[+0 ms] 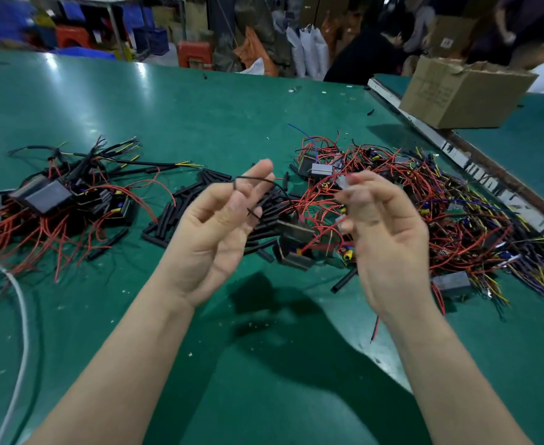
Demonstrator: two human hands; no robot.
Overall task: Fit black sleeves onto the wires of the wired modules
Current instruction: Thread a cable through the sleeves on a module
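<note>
My left hand (219,226) is raised palm up above the green table (200,117) and pinches a thin dark wire (253,179) that loops across its fingers. Just to the right, my right hand (386,229) grips red wires (315,232) and a small grey part (344,185) at its fingertips. A dark wired module (293,248) lies or hangs just below, between the hands. Behind them lies a heap of loose black sleeves (174,213). Modules with sleeved wires (55,194) are piled at the left. A tangle of red-wired modules (441,203) spreads at the right.
A white cable (21,303) curves along the table's left side. An open cardboard box (463,91) stands on the neighbouring table at the back right, past a metal rail (450,149). People, bags and crates fill the background. One stray sleeve (344,281) lies under my right wrist.
</note>
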